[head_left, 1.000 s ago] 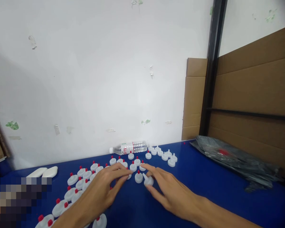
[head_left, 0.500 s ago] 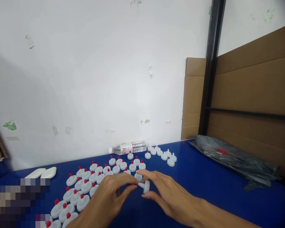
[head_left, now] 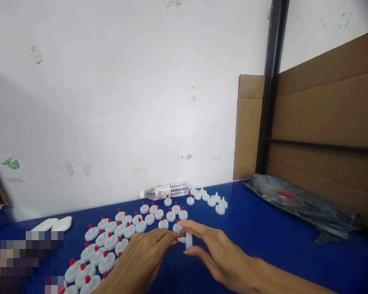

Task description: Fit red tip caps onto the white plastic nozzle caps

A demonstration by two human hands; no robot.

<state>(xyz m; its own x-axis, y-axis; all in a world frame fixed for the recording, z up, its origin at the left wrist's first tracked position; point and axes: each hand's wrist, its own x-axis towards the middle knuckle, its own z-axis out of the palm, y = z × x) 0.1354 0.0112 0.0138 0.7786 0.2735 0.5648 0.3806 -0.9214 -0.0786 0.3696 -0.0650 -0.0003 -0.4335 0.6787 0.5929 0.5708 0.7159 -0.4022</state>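
Observation:
My right hand (head_left: 216, 250) grips the wide round base of a white nozzle cap (head_left: 189, 241) between thumb and fingers, its spout pointing left. At the spout's end, my left hand (head_left: 145, 255) pinches a small red tip cap (head_left: 176, 239). Both hands are just above the blue table. Left of and behind them stand several white nozzle caps with red tips (head_left: 111, 241); my left forearm hides some. Farther back to the right are several white nozzle caps without red tips (head_left: 220, 209).
A clear plastic bottle (head_left: 164, 191) lies by the wall. Two white oval objects (head_left: 61, 223) rest on the blue table (head_left: 251, 228) at left. A grey plastic bag (head_left: 303, 206) with something red lies at right, before cardboard (head_left: 325, 110) and a black post (head_left: 268, 94).
My left hand has rolled over, its fingers turning at the red tip. My right hand keeps its hold on the base. The nozzle cap has tilted slightly.

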